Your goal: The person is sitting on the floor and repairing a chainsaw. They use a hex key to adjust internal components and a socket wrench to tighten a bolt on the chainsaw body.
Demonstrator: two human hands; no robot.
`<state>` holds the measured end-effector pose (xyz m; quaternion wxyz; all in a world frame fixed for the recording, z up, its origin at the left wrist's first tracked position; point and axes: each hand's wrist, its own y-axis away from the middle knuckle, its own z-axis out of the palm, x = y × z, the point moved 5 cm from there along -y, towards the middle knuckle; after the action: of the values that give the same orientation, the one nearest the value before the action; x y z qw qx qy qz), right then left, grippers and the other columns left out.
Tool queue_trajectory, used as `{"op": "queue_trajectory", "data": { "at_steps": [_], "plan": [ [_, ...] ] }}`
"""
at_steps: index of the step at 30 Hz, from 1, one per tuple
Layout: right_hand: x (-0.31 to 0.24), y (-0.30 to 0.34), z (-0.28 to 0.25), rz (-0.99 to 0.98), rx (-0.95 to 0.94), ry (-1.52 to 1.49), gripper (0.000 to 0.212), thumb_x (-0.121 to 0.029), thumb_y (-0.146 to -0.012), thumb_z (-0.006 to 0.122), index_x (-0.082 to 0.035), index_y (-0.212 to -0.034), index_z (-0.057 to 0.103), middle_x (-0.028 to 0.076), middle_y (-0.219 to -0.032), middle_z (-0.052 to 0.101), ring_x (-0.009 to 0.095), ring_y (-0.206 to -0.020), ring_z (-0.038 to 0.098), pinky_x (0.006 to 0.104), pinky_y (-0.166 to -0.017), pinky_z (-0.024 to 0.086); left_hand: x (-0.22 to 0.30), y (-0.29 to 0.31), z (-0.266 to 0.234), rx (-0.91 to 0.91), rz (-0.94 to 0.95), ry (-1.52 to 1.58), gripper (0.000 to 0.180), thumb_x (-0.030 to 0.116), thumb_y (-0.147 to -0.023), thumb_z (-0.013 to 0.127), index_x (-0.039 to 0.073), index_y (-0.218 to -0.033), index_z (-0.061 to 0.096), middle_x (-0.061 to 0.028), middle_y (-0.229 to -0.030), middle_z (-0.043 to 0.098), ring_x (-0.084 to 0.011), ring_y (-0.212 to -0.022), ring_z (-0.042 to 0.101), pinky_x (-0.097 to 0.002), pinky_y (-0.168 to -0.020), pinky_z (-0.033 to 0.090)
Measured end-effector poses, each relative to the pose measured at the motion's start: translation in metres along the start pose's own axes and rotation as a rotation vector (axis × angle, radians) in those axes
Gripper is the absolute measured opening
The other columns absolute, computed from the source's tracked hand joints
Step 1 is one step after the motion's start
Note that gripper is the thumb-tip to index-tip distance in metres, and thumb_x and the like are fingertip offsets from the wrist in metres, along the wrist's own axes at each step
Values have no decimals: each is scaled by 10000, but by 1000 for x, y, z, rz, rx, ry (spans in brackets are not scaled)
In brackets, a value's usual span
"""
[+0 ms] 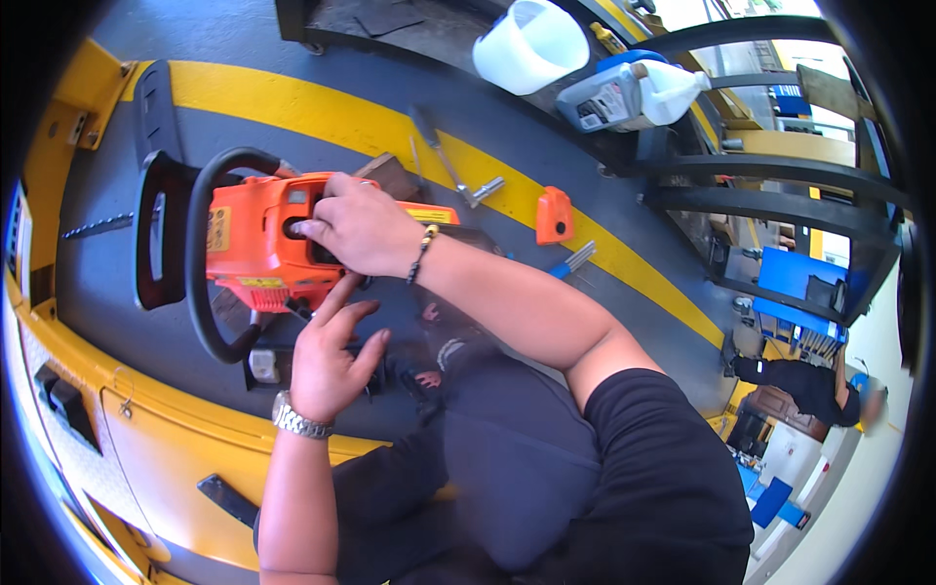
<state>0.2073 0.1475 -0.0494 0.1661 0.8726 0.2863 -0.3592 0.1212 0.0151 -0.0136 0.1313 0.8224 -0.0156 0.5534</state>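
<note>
An orange chainsaw (255,229) rests on the grey floor at the left, its black front handle (200,263) and black hand guard (156,229) toward the left. Over the recess in its top, my right hand (366,226) has its fingers curled and its thumb at a dark round opening; anything pinched there is hidden. Just below, my left hand (336,363) reaches its index finger up to the saw's near edge, with thumb and fingers apart and nothing held. The saw's chain (97,226) sticks out past the guard at far left.
An orange cover (554,216), a metal wrench (468,187) and a blue-handled tool (573,260) lie on the floor. Behind stand a white bucket (531,49) and jugs (609,96). Yellow cabinets (185,448) border the left. Another person (804,385) is far right.
</note>
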Motion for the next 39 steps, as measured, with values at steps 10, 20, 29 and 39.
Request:
{"op": "queue_trajectory", "data": {
  "at_steps": [10,20,29,39],
  "plan": [
    [0,1,-10,18,-68,14,313,-307,-934,649,-1,-1000,653,189,-1132,575,361,-1000,637,465,-916,511,-8,-6,2,11,23,-38,322,147,-810,774,13,-1093,700,-197,-1408,573,-311,-943,710,-356,-757,588],
    [-10,-3,-13,30,-11,-29,278,-296,-964,639,-20,-938,657,149,-1034,588,349,-990,613,440,-880,498,-2,-5,-6,2,90,-116,335,159,-819,775,28,-1118,699,-187,-1425,560,-314,-1027,694,-364,-793,584],
    [-5,-2,-12,-16,-37,16,272,-293,-969,618,-27,-939,665,146,-1056,598,342,-974,635,447,-857,522,-1,-5,-3,-3,80,-101,323,210,-835,746,41,-1105,695,-165,-1395,581,-345,-1201,615,-417,-976,523],
    [-7,-4,-12,-42,-28,31,210,-232,-956,627,-26,-913,629,157,-997,579,351,-942,622,438,-835,515,-2,-5,-4,-1,95,-97,328,213,-835,745,36,-1106,694,-178,-1387,582,-355,-1197,614,-421,-976,522]
  ]
}}
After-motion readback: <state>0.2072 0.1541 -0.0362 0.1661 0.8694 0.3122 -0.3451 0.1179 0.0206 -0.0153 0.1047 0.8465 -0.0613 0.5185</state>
